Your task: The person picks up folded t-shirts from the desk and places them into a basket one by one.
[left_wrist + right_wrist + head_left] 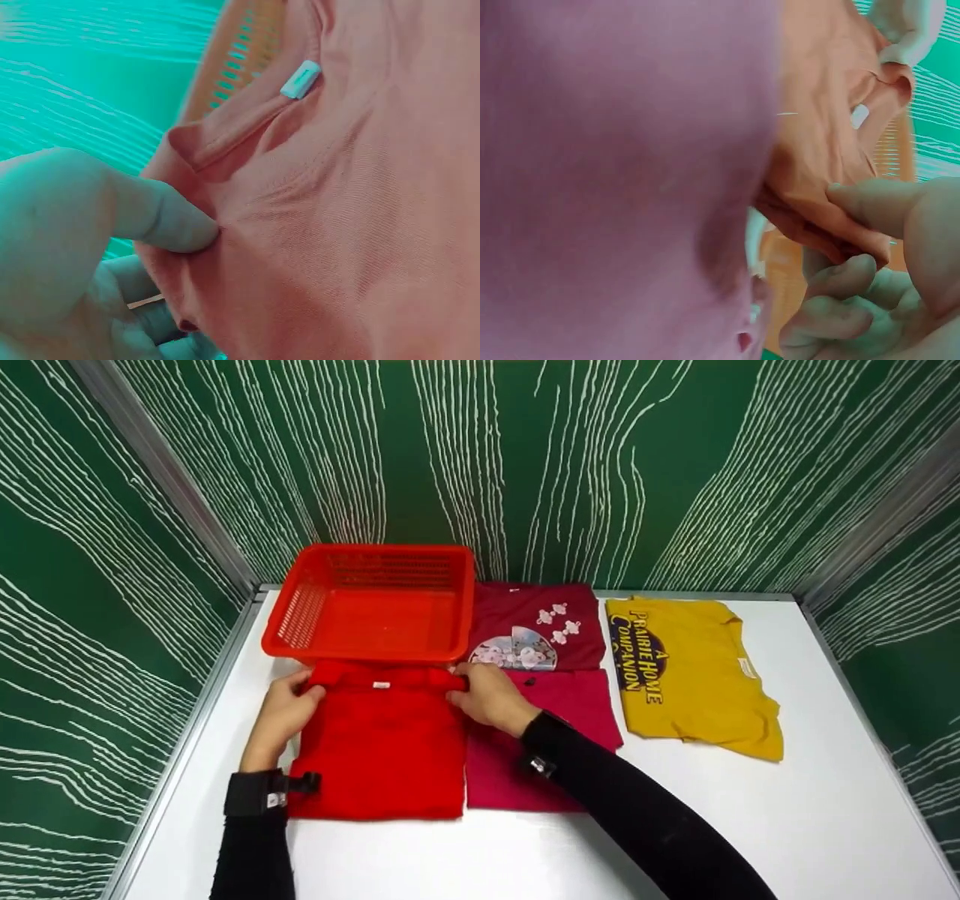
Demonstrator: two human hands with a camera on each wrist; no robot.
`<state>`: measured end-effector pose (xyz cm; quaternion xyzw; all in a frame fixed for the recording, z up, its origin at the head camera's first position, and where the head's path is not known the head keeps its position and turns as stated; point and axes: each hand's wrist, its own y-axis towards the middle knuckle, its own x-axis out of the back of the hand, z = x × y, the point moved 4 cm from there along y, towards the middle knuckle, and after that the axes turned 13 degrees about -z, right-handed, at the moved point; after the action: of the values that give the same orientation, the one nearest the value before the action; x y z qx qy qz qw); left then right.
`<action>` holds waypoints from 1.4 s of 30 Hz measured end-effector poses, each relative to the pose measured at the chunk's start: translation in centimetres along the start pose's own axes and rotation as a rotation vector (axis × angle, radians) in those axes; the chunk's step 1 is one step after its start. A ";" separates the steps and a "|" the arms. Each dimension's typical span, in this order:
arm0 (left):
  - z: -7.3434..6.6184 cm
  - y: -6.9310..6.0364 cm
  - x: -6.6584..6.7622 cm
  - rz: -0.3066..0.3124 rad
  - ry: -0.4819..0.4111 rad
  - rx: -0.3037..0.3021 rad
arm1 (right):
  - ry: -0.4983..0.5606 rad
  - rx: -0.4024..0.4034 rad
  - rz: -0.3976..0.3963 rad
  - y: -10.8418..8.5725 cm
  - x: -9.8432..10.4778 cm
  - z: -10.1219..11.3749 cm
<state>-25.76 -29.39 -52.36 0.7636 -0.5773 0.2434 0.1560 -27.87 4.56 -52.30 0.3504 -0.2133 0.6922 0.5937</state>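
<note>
A folded red T-shirt [382,757] lies in front of the red basket, its neckline and small white label [381,685] at the far edge. My left hand [289,712] pinches the shirt's far left corner; in the left wrist view the thumb [176,221] presses on top of the fabric with fingers beneath. At the far right corner my right hand [491,695] pinches the same shirt, thumb above and curled fingers below in the right wrist view. Right beside it lies a folded magenta shirt [540,772], partly covered by my right forearm.
The red plastic basket [375,654] stands at the back left. Behind the magenta shirt lies a folded maroon shirt [502,611] with a flower print. A yellow shirt [697,675] with lettering lies farther right on the white table [750,817]. Green walls with white lines enclose the table.
</note>
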 end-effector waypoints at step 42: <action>-12.0 6.6 10.5 -0.135 -0.147 -0.355 | 0.190 0.182 -0.141 8.2 11.4 8.9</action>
<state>-32.11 -33.52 -36.81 0.7769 -0.5683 0.0706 0.2615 -34.38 4.26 -37.00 0.3499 -0.0676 0.6953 0.6241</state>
